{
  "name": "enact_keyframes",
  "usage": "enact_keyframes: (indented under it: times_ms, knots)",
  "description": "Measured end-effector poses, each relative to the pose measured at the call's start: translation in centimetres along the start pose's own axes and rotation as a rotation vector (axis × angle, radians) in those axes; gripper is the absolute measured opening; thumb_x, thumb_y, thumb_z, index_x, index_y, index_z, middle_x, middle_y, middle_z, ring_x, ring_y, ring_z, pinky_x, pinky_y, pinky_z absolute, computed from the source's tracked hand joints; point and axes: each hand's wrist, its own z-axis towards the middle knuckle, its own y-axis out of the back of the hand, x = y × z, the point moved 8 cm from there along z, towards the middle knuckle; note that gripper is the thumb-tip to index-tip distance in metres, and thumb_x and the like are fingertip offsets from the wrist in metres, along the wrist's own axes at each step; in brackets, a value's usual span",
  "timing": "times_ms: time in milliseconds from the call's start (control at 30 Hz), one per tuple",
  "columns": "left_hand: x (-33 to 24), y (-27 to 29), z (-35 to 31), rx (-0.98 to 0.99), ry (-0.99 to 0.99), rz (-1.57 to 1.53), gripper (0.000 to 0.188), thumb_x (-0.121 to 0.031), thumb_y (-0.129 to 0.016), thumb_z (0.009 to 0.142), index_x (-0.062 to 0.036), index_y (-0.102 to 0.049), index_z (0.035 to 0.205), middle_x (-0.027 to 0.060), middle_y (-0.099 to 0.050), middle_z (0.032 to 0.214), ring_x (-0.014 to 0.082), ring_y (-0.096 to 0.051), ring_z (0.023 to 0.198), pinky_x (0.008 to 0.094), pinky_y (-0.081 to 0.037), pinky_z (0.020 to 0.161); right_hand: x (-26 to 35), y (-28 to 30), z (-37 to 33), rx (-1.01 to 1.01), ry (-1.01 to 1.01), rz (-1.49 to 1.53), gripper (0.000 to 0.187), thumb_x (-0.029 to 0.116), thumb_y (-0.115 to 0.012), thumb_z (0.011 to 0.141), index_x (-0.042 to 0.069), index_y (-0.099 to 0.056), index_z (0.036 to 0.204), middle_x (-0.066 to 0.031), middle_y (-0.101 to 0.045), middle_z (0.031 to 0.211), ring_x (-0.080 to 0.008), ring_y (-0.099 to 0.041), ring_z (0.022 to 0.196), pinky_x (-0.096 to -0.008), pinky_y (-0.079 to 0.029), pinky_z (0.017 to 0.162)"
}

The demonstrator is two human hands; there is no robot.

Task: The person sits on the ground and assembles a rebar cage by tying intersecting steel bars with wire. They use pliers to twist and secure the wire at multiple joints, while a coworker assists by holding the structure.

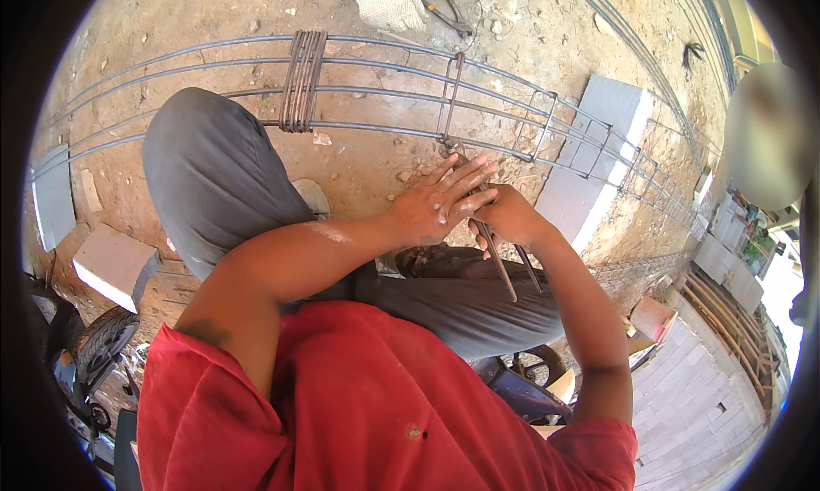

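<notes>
My right hand [510, 217] is closed round a pair of dark steel pincers [498, 262], whose two handles stick out toward my lap. Its jaw end is mostly hidden behind my fingers, close to the near bar of the rebar cage [384, 125]. My left hand [434, 202] lies over the front of the tool and touches my right hand, fingers stretched out. Long bars and square stirrups [450, 98] make up the cage. Left of my hands, a bunch of stirrups [302, 82] hangs pushed together on the bars.
A pale block [589, 162] lies under the cage's right part, another [54, 199] under its left end. Across the cage are a person's white-gloved hand [393, 5] and orange-handled pincers [450, 14]. A loose block [115, 264] and a motorcycle [90, 346] are at left.
</notes>
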Motion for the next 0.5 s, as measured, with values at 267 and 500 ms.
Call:
enact_keyframes:
  times_ms: [267,500]
  knots:
    - [1.4,-1.4,-0.7,0.005,-0.177,0.045,0.043,-0.019,-0.051,0.094,-0.0162,-0.045,0.136,0.01,-0.031,0.158,0.0276,-0.021,0.15,0.0525,-0.022,0.121,-2.1,-0.7,2.9,-0.24,0.217,-0.083,0.01,0.001,-0.059,0.08,-0.006,-0.065,0.081,-0.0135,-0.064,0.061,-0.0211,-0.065,0.053,-0.0346,-0.051,0.051]
    - [2.3,-3.3,-1.0,-0.036,-0.146,-0.028,0.03,-0.013,-0.06,0.089,-0.016,-0.048,0.117,0.0089,-0.044,0.151,0.0292,-0.033,0.145,0.0537,-0.026,0.12,-5.4,-1.1,6.4,-0.44,0.372,-0.117,0.021,0.011,-0.065,0.079,-0.006,-0.067,0.091,-0.0197,-0.069,0.078,-0.0318,-0.069,0.074,-0.039,-0.053,0.067]
